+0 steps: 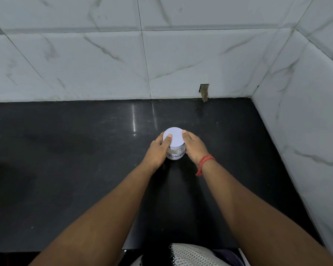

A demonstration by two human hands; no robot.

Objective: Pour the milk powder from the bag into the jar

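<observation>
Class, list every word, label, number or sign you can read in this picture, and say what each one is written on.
"POWDE": handwritten on the white label of the jar, partly covered by the left hand and right hand; any letters beyond these are hidden.
The lid, the black counter and the wall tiles carry no text.

Two bare forearms, no sleeves. Red thread bracelet (205, 162) on right wrist, loose end dangling. White mesh-knit garment (190, 255) at torso, dark fabric beside.
</observation>
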